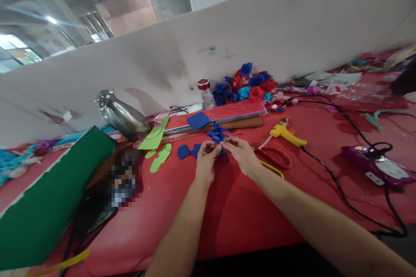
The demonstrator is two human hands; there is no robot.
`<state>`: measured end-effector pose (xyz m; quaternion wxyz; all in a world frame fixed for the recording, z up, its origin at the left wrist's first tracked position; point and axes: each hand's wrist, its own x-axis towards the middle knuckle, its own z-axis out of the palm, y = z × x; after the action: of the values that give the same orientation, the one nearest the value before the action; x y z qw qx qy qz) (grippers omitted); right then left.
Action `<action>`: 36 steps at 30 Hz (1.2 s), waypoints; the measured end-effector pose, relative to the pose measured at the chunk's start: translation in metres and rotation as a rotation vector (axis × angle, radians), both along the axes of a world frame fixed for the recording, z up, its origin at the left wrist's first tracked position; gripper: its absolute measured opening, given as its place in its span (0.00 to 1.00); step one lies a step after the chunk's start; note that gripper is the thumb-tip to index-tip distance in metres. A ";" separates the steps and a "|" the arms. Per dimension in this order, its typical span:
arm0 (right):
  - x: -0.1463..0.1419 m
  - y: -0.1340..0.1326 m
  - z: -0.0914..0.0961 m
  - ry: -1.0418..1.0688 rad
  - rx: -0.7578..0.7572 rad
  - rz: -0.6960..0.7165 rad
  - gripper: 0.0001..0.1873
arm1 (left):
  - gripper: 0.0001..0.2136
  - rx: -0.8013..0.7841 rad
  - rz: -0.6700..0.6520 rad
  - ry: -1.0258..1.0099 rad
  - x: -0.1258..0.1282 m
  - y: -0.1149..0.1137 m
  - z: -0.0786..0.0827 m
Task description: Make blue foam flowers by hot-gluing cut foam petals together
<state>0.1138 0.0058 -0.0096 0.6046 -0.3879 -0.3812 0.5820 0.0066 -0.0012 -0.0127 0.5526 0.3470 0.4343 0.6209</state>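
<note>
Both hands meet over the middle of the table, fingertips pinched around a small blue flower [216, 131] whose petals stick up above them. My left hand [207, 158] grips its lower left side. From the right, my right hand [239, 150] pinches it too; the exact point of contact is hidden by the fingers. Blue cut pieces [183, 152] lie just left of my left hand. Green cut pieces [161, 157] are further left. Red-handled scissors [282, 158] and a yellow glue gun [287, 133] rest right of my right hand.
Behind the hands are stacked coloured sheets [227, 112], a red-lidded jar [205, 94] and finished red and blue flowers [250, 84]. A steel jug [123, 114] and a green board [61, 199] stand left. Black cords run from a purple power strip [377, 166] at right.
</note>
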 end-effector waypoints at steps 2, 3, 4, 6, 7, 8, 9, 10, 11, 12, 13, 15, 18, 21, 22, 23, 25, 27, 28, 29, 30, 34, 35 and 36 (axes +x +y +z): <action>0.001 0.001 -0.002 -0.118 0.069 -0.084 0.09 | 0.12 0.097 0.137 0.133 0.003 -0.002 0.000; 0.001 0.001 -0.003 -0.177 0.100 -0.111 0.09 | 0.09 0.126 0.185 0.185 0.004 -0.003 0.000; 0.001 0.001 -0.004 -0.230 0.128 -0.127 0.08 | 0.08 0.140 0.219 0.218 0.005 -0.004 0.001; 0.001 0.000 -0.006 -0.318 0.178 -0.131 0.08 | 0.07 0.146 0.248 0.238 0.005 -0.004 0.002; 0.001 -0.001 -0.008 -0.347 0.195 -0.126 0.08 | 0.06 0.145 0.249 0.232 0.004 -0.004 0.002; 0.000 -0.002 -0.009 -0.365 0.206 -0.118 0.08 | 0.06 0.143 0.241 0.221 0.003 -0.004 0.003; -0.001 -0.003 -0.010 -0.374 0.210 -0.108 0.08 | 0.05 0.138 0.227 0.203 0.002 -0.004 0.003; -0.002 -0.003 -0.011 -0.377 0.211 -0.099 0.09 | 0.05 0.130 0.212 0.178 0.001 -0.003 0.003; -0.003 -0.004 -0.011 -0.375 0.211 -0.094 0.09 | 0.04 0.118 0.203 0.147 0.000 -0.003 0.003; -0.003 -0.005 -0.011 -0.371 0.210 -0.092 0.09 | 0.04 0.108 0.199 0.116 -0.001 -0.002 0.003; -0.004 -0.005 -0.011 -0.368 0.208 -0.095 0.09 | 0.04 0.100 0.198 0.088 -0.001 -0.002 0.003; -0.004 -0.005 -0.010 -0.360 0.203 -0.096 0.09 | 0.04 0.099 0.200 0.043 0.000 -0.002 0.003; -0.004 -0.005 -0.009 -0.340 0.201 -0.060 0.08 | 0.04 0.115 0.200 -0.007 0.003 -0.002 0.005; -0.002 -0.003 -0.009 -0.324 0.220 -0.009 0.08 | 0.05 0.130 0.190 -0.031 0.005 -0.004 0.007; -0.002 -0.002 -0.010 -0.310 0.221 0.007 0.08 | 0.05 0.133 0.184 -0.032 0.006 -0.004 0.008; -0.001 -0.002 -0.011 -0.293 0.220 0.020 0.09 | 0.05 0.135 0.178 -0.032 0.006 -0.005 0.008; -0.001 -0.001 -0.012 -0.264 0.218 0.034 0.09 | 0.05 0.143 0.169 -0.026 0.007 -0.006 0.009; 0.000 0.000 -0.013 -0.266 0.228 0.032 0.09 | 0.05 0.154 0.164 -0.022 0.007 -0.006 0.009; 0.000 0.000 -0.013 -0.276 0.235 0.026 0.08 | 0.05 0.161 0.159 -0.022 0.007 -0.006 0.010; 0.000 -0.001 -0.012 -0.286 0.244 0.020 0.08 | 0.06 0.167 0.154 -0.024 0.008 -0.007 0.010; 0.000 -0.002 -0.011 -0.293 0.253 0.013 0.08 | 0.06 0.173 0.150 -0.030 0.008 -0.007 0.011; 0.001 -0.003 -0.006 -0.276 0.274 0.004 0.07 | 0.07 0.194 0.165 -0.057 0.009 -0.008 0.014; 0.001 -0.003 -0.006 -0.271 0.271 0.000 0.07 | 0.08 0.202 0.169 -0.056 0.009 -0.009 0.014; 0.002 -0.003 -0.006 -0.268 0.266 -0.006 0.07 | 0.08 0.211 0.169 -0.048 0.009 -0.009 0.015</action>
<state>0.1153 0.0030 -0.0159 0.5960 -0.3798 -0.5308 0.4677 0.0155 -0.0103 0.0019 0.4690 0.3504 0.3810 0.7156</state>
